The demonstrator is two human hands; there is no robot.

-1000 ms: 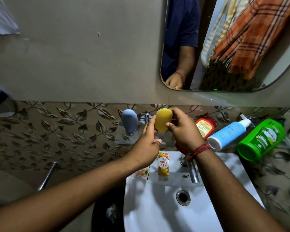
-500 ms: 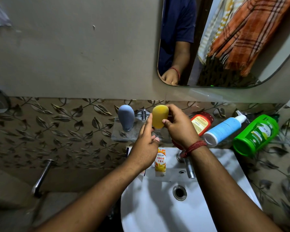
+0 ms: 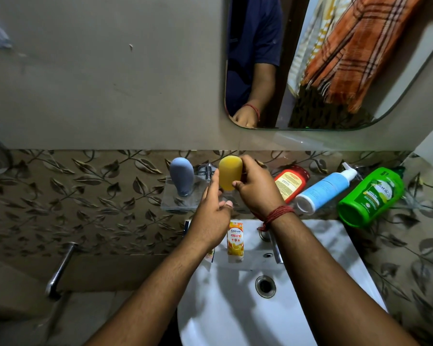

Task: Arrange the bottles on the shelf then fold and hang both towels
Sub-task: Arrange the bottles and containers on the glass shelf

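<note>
A rounded yellow bottle (image 3: 230, 172) stands upright on the glass shelf (image 3: 171, 204) above the sink. My right hand (image 3: 256, 189) grips its right side. My left hand (image 3: 214, 208) rests its fingers against the bottle's left side, thumb apart. A grey-blue bottle (image 3: 182, 175) stands upright to the left on the same shelf. To the right stand a red bottle (image 3: 291, 182), a blue pump bottle (image 3: 323, 189) and a green bottle (image 3: 371, 196). An orange plaid towel (image 3: 355, 48) and a striped one (image 3: 308, 46) show in the mirror.
A white sink (image 3: 235, 318) with a drain lies below my arms, its tap (image 3: 275, 248) under my right wrist. A small orange Centrum carton (image 3: 235, 238) stands on the sink's back ledge. A metal pipe (image 3: 59, 269) juts from the wall at the left.
Both hands stay on the yellow bottle at the same spot on the shelf. Only the camera has shifted slightly.
</note>
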